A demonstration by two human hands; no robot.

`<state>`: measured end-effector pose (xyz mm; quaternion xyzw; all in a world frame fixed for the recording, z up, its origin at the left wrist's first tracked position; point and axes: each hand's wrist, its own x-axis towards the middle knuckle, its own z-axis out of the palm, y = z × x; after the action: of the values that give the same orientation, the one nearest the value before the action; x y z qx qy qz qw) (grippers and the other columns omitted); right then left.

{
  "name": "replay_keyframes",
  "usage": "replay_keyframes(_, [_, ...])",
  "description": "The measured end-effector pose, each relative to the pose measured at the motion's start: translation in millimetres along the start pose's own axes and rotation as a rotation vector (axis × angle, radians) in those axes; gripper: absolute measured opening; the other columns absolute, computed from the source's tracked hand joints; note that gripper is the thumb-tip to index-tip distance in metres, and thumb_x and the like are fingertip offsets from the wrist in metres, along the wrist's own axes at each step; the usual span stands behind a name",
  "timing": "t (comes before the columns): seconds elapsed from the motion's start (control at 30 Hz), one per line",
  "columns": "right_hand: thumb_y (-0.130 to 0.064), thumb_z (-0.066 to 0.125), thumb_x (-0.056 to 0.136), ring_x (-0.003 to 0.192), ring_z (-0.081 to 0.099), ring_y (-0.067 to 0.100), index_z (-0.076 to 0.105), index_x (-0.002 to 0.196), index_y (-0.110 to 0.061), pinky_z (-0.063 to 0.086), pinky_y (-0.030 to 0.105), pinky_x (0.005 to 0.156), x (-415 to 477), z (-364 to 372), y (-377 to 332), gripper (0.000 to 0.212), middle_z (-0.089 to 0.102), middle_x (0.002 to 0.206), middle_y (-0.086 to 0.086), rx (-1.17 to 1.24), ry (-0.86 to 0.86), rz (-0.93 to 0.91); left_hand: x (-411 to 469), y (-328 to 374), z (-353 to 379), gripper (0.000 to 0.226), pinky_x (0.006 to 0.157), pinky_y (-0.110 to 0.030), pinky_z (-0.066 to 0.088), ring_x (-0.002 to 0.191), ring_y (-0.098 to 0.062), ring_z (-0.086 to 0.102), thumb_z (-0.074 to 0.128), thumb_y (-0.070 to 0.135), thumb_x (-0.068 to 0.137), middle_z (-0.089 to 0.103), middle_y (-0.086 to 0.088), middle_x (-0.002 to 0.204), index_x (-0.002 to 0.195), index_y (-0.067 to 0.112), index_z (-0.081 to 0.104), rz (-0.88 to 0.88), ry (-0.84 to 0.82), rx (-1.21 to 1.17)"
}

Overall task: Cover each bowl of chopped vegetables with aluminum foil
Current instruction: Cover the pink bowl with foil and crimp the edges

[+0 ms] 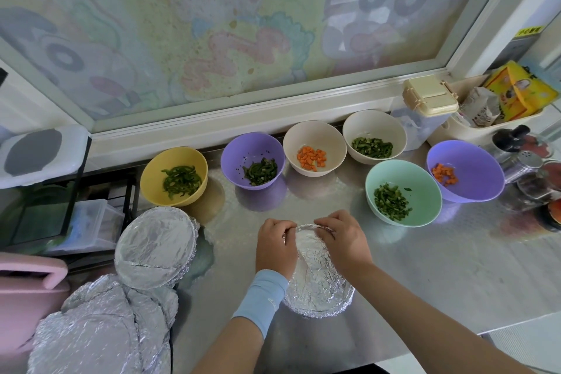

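Observation:
A bowl wrapped in crinkled aluminum foil [318, 279] stands on the steel counter in front of me. My left hand [274, 244] pinches the foil at the far left of its rim. My right hand [341, 238] pinches the foil at the far right of the rim. Uncovered bowls stand behind: a yellow bowl [174, 176] and a purple bowl [252, 161] with green strips, a beige bowl [314, 152] with carrot cubes, a beige bowl [374, 136] and a mint bowl [403, 193] with chopped greens, and a purple bowl [466, 171] with carrot.
A foil-covered bowl [154, 246] sits at the left, with a heap of loose foil sheets [100, 331] below it. A pink object [27, 291] lies at the left edge. Jars and shakers [528, 167] and a container with packets [431, 100] crowd the right back corner.

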<state>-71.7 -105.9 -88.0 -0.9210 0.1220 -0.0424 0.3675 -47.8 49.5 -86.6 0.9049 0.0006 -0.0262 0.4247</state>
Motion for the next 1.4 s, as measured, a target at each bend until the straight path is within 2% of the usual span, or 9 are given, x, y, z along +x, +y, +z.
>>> replay_keyframes(0.1, [-0.021,0.073,0.086,0.087,0.056,0.017,0.078,0.097,-0.022,0.047,0.031,0.080,1.1,3.1,0.5,0.012,0.056,0.086,-0.008,0.033,0.011,0.024,8.3,5.4,0.7,0.028,0.083,-0.018,0.039,0.095,-0.015,0.053,0.056,0.001,0.088,0.057,0.002,0.091,0.097,0.018,0.076,0.097,-0.060,0.062])
replay_keyframes(0.17, [-0.021,0.074,0.086,0.081,0.057,0.016,0.078,0.095,-0.023,0.049,0.033,0.076,0.4,4.2,1.5,0.011,0.055,0.082,-0.008,0.047,0.018,0.050,11.9,7.8,3.1,0.024,0.082,-0.020,0.041,0.094,-0.015,0.053,0.060,0.006,0.087,0.059,0.003,0.090,0.096,0.020,0.077,0.126,-0.091,0.073])
replay_keyframes(0.27, [-0.022,0.074,0.085,0.076,0.057,0.015,0.079,0.093,-0.024,0.049,0.033,0.072,-0.6,4.1,2.6,0.009,0.054,0.078,-0.007,0.065,0.014,0.056,12.0,6.6,5.8,0.010,0.082,-0.026,0.047,0.092,-0.016,0.055,0.069,0.019,0.087,0.059,0.004,0.086,0.092,0.022,0.077,0.101,-0.094,0.035])
replay_keyframes(0.47, [-0.023,0.074,0.085,0.077,0.056,0.014,0.079,0.090,-0.025,0.047,0.030,0.071,2.5,4.7,-0.4,0.007,0.053,0.076,-0.009,0.041,-0.040,0.031,9.5,4.6,5.5,0.008,0.079,-0.021,0.039,0.093,-0.015,0.052,0.065,0.018,0.091,0.056,0.007,0.087,0.089,0.020,0.073,0.049,-0.110,0.043])
replay_keyframes(0.77, [-0.028,0.072,0.086,0.082,0.059,0.012,0.077,0.092,-0.024,0.047,0.026,0.076,5.1,7.3,-7.1,0.008,0.061,0.084,-0.007,0.067,-0.025,0.074,0.4,-0.3,5.1,0.013,0.083,-0.031,0.045,0.094,-0.017,0.047,0.060,0.016,0.094,0.056,0.003,0.091,0.096,0.020,0.072,0.043,0.014,0.066])
replay_keyframes(0.93, [-0.026,0.073,0.086,0.075,0.059,0.013,0.078,0.088,-0.028,0.049,0.033,0.072,2.1,10.0,-1.9,0.007,0.060,0.077,-0.006,0.086,0.003,0.061,9.9,2.8,5.0,0.020,0.072,-0.027,0.046,0.088,-0.016,0.050,0.058,0.017,0.091,0.056,0.005,0.088,0.102,0.024,0.074,0.331,-0.081,0.243])
replay_keyframes(1.17, [-0.029,0.078,0.081,0.063,0.061,0.005,0.079,0.087,-0.031,0.051,0.029,0.064,2.8,6.7,0.0,0.006,0.067,0.072,-0.010,0.096,0.044,-0.027,15.4,2.3,5.5,0.012,0.077,-0.014,0.033,0.091,-0.011,0.047,0.065,0.025,0.092,0.049,0.012,0.085,0.093,0.020,0.076,0.220,-0.117,0.137])
replay_keyframes(1.3, [-0.029,0.075,0.084,0.078,0.062,0.002,0.073,0.108,-0.027,0.052,0.022,0.077,2.8,-0.2,0.3,0.024,0.069,0.094,-0.014,0.120,-0.039,0.033,9.2,2.6,5.4,0.014,0.076,-0.018,0.035,0.094,-0.012,0.046,0.062,0.025,0.094,0.051,0.007,0.087,0.092,0.019,0.075,0.122,-0.075,0.150])
replay_keyframes(1.4, [-0.024,0.073,0.086,0.085,0.061,0.006,0.073,0.102,-0.025,0.051,0.025,0.081,0.8,-2.5,1.9,0.016,0.065,0.098,-0.013,0.087,-0.016,0.052,9.5,3.0,3.1,0.013,0.077,-0.027,0.043,0.094,-0.014,0.046,0.061,0.022,0.093,0.052,0.005,0.086,0.087,0.019,0.072,0.053,-0.038,0.166])
